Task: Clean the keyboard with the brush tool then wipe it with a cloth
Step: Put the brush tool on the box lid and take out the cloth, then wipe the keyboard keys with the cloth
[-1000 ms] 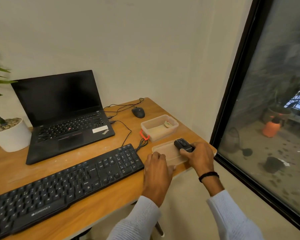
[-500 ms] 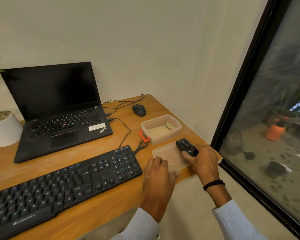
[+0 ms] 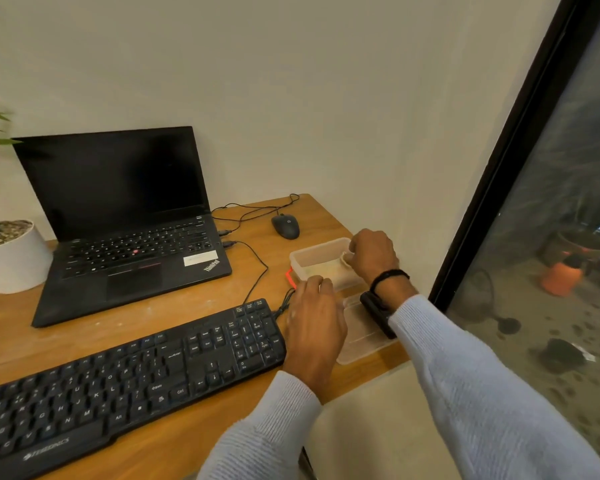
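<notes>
head view, counts: 1 external keyboard (image 3: 136, 382), 1 laptop (image 3: 125, 220), 1 mouse (image 3: 285, 226), 1 clear container (image 3: 312, 259), 1 lid (image 3: 361, 341), 1 brush tool (image 3: 378, 315), 1 cloth (image 3: 344, 260), 1 plant pot (image 3: 13, 258), 2 hands.

keyboard: black, runs diagonally from lower left to centre of frame on the wooden desk (image 3: 118, 320), nothing on its keys. laptop is open with a dark screen, upper left, 2 cables plugged into its right side. the pot is at the left edge, the mouse just above centre.

container sits right of centre, the lid just below it at the desk's right edge. the brush tool is black and lies on the lid, partly hidden under the right wrist. the pale cloth is inside the container.

right hand (image 3: 373, 258): reaches into the container, fingers curled and pinching the cloth. 1 black band on that wrist.

left hand (image 3: 314, 317): holds nothing, fingers relaxed, fingertips against the container's near wall, just right of the keyboard's numpad.
</notes>
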